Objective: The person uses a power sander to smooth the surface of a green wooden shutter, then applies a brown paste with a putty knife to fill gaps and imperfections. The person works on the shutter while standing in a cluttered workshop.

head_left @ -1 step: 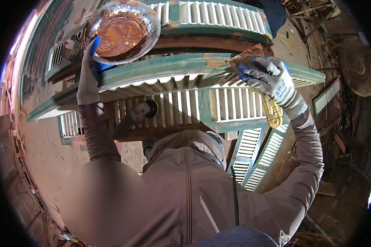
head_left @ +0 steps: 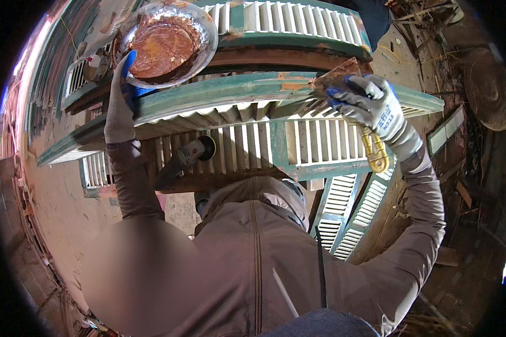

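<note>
My left hand [head_left: 120, 104], in a grey glove with blue fingertips, grips the near left rim of a round metal bowl [head_left: 210, 40]. Thick reddish-brown paste [head_left: 162, 48] coats the inside of the bowl. Closed around a wide-bladed putty knife [head_left: 376, 156] with a yellow handle, my gloved right hand [head_left: 370, 101] is over the right part of a green louvered shutter [head_left: 208, 94]. Its blade is smeared brown and lies at the shutter's edge; whether it touches is hard to tell. An orange-brown patch [head_left: 297, 87] marks the green frame left of the blade.
Behind stands another green shutter [head_left: 298, 40] with white slats. A sander-like power tool [head_left: 192, 150] with a yellow-edged disc rests on the slats of a lower shutter. More shutters [head_left: 343, 208] lean below right. A round woven tray [head_left: 489, 90] and wood scraps are at the far right.
My right hand and the putty knife have shifted slightly to the right. The left hand and the bowl have barely moved.
</note>
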A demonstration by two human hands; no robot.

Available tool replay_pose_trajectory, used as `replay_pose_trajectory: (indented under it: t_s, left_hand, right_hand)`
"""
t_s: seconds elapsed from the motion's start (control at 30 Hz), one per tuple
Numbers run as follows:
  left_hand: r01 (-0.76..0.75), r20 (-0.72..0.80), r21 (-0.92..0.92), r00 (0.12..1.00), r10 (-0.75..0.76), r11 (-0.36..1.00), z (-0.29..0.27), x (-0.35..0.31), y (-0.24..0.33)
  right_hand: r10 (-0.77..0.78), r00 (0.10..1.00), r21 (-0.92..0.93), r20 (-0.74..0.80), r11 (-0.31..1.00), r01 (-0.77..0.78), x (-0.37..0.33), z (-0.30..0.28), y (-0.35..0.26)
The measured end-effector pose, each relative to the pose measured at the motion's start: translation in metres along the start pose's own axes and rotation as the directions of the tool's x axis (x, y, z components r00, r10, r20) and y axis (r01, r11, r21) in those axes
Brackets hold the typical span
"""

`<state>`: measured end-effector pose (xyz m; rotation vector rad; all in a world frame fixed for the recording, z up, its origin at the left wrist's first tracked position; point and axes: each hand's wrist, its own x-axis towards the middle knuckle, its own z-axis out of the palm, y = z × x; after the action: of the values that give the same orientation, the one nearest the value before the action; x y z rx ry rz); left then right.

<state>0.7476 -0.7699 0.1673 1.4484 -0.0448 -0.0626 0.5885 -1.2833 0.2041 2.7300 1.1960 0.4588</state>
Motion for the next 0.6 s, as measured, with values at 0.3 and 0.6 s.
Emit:
replay_pose_trajectory:
  t_s: [0.3, 0.6]
  left_hand:
    - [-0.131, 0.095, 0.046, 0.987, 0.126, 0.990, -0.008, 0.002, -0.007]
    - [-0.068, 0.078, 0.005, 0.995, 0.067, 0.998, 0.002, 0.002, 0.001]
  right_hand:
    - [0.363, 0.932, 0.191, -0.013, 0.916, -0.354, -0.030, -0.036, -0.004]
    - [0.713, 0.702, 0.559, -0.007, 0.584, -0.588, -0.043, 0.034, -0.060]
